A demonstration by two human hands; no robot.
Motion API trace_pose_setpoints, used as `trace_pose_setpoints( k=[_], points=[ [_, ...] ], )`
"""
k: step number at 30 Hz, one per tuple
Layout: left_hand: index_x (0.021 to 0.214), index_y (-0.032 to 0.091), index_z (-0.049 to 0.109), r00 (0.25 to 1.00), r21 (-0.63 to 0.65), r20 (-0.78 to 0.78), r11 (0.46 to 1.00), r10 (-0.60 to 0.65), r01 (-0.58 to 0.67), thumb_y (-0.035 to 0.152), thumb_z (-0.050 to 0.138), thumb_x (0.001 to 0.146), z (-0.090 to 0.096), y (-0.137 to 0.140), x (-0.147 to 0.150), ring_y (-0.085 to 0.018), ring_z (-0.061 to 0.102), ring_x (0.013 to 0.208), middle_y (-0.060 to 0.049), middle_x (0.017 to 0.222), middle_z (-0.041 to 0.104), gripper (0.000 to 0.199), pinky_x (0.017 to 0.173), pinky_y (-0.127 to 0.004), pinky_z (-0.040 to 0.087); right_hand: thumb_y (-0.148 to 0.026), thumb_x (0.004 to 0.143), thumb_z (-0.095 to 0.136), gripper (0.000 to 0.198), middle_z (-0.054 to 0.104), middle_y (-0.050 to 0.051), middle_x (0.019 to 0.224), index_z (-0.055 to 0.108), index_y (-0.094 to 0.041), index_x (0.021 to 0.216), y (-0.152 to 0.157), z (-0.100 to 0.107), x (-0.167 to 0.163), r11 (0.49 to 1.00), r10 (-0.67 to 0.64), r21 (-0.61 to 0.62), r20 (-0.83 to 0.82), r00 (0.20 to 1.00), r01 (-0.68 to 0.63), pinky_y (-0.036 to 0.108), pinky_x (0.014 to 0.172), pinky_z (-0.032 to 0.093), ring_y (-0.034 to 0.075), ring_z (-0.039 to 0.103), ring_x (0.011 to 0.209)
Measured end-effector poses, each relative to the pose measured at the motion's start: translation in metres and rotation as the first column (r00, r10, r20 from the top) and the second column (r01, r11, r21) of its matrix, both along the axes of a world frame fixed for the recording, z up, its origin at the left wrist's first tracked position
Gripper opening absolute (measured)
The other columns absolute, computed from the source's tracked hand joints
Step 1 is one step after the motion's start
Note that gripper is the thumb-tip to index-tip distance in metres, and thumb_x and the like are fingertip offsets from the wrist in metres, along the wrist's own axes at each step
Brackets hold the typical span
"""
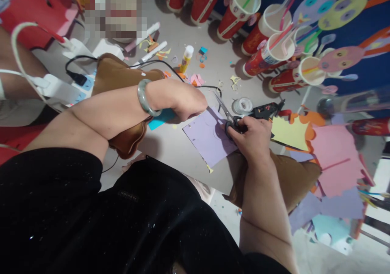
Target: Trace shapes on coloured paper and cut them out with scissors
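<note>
My right hand (252,136) grips a pair of scissors (226,111) by its black handles, blades pointing up and to the left. Beneath the scissors, a sheet of purple paper (207,140) with faint drawn outlines lies on the table. My left hand (187,99), a green bangle at its wrist, is curled closed just left of the blades. Its fingertips are turned away, so what it holds, if anything, is hidden. A piece of blue paper (161,119) shows under the left wrist.
Beyond my hands are a glue stick (186,59), a roll of clear tape (242,105) and a black glue gun (265,110). Red paper cups (233,16) with straws and paper faces line the back. Brown cushions (292,176) lie under my forearms; coloured paper (338,156) piles up at right.
</note>
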State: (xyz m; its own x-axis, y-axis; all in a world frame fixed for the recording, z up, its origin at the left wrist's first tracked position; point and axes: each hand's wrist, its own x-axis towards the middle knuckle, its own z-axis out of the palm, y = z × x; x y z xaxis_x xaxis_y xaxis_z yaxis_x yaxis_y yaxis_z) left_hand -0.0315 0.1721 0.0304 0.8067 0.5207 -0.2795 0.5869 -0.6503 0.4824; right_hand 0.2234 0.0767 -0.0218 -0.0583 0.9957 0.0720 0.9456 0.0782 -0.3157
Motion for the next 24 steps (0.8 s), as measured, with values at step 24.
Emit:
trace_pose_setpoints(
  k=[24],
  points=[
    [0.090,0.015,0.078,0.954,-0.221,0.220,0.963,0.205,-0.156,0.004,0.067,0.068,0.001,-0.004,0.022,-0.011,0.061,0.058,0.004,0.060,0.067,0.027,0.062,-0.024,0.042,-0.048,0.074,0.083,0.037,0.057,-0.004,0.059,0.058,-0.022,0.064,-0.014,0.012,-0.032,0.986,-0.158,-0.085,-0.751,0.641,0.143,0.026,0.054,0.040,0.010,0.045,0.054]
  ],
)
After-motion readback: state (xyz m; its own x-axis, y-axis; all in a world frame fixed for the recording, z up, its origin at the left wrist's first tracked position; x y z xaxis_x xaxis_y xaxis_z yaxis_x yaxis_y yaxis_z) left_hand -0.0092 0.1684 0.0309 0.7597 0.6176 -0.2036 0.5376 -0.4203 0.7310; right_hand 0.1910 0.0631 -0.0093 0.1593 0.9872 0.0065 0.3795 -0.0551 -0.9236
